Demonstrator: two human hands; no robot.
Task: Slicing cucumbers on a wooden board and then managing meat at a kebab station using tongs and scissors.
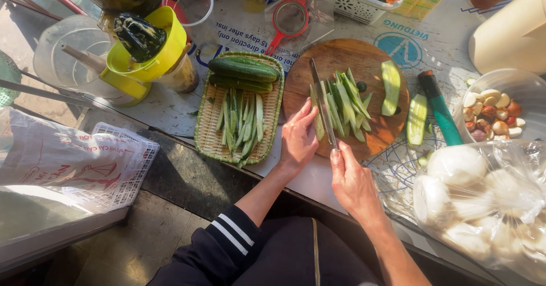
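Woven tray with whole cucumbers and strips sits left of round cutting board; peeler right, near desk's far edge. Left hand presses cucumber strips at board centre, fingers flat, grasping nothing; right hand fingers clenched around knife.

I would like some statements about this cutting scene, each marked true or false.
1. The right hand holds a knife over the round wooden board. True.
2. The left hand rests on the woven tray. False: it steadies a cucumber strip on the board.
3. Two whole cucumbers lie on the woven tray. True.
4. The red strainer lies on the board. False: it lies beyond the board.
5. A green peeler lies right of the board. True.
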